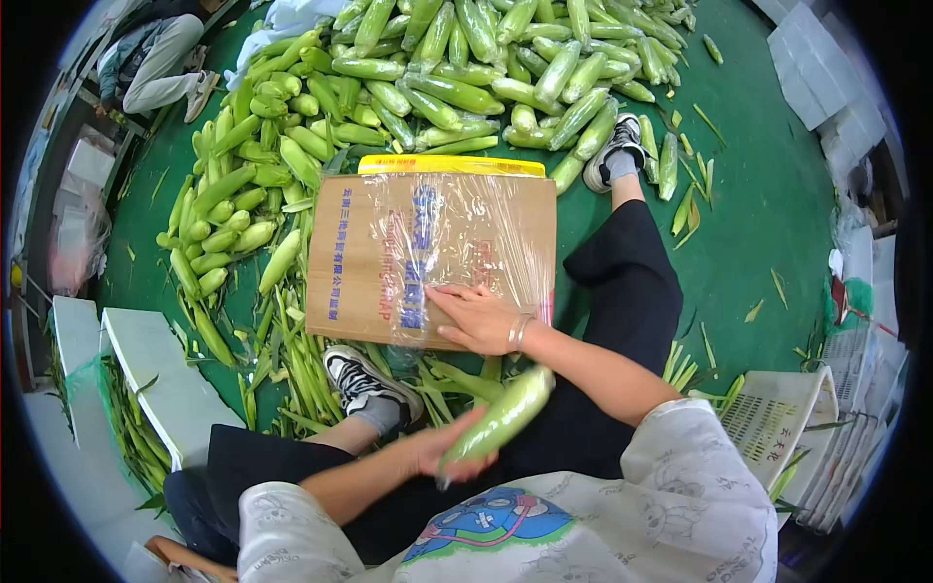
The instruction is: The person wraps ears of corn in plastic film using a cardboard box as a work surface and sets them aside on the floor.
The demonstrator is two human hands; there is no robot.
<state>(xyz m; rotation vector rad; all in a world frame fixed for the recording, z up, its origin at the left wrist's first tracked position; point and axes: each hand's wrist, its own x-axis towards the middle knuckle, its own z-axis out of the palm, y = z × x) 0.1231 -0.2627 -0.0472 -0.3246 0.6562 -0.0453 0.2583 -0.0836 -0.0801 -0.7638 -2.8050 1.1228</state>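
Observation:
My left hand (452, 449) is closed around the lower part of a green corn cob in clear film (505, 413), held tilted above my lap. With fingers spread, my right hand (476, 316) lies flat on the film-covered cardboard (350, 233) between my legs. A bracelet circles that wrist. Behind the cardboard shows the edge of a yellow box (452, 166). Unwrapped cobs in green husk (228, 189) are heaped at the left, and film-wrapped cobs (457, 92) are piled beyond the box.
Loose husks (301, 379) litter the green floor (743, 223) around my shoes. White crates (777, 418) stand at the right, white foam boxes (155, 374) at the left. Another person (160, 63) sits at the upper left; part of someone's arm (190, 561) shows at the lower left.

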